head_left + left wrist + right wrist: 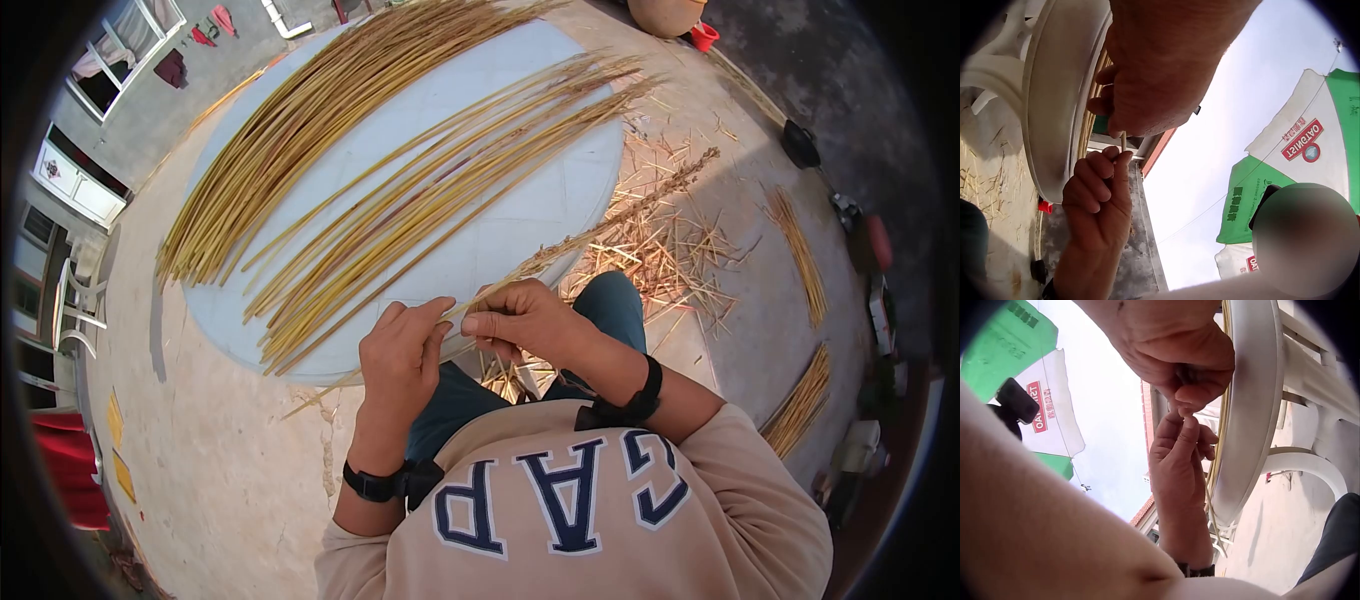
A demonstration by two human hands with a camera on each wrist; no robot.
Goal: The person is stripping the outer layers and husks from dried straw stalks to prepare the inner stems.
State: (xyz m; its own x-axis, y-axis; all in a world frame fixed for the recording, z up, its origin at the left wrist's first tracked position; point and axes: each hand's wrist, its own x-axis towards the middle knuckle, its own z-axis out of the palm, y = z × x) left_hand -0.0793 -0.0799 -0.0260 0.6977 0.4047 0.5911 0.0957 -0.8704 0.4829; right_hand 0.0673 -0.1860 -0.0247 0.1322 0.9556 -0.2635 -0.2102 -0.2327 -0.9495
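Note:
Both hands pinch one long stalk at the near edge of the round table. The left hand holds it between thumb and fingertips, and the right hand grips it close beside, fingers curled. Its bushy seed head points to the upper right; the thin end passes below the left hand. In the left wrist view a short piece of stalk shows between the left hand and the right hand. In the right wrist view the right hand nearly meets the left hand, hiding the pinch.
On the pale table lie a thick bundle of stalks and a looser row. Broken straw litters the ground at right, with small bundles beyond. White chairs stand at left.

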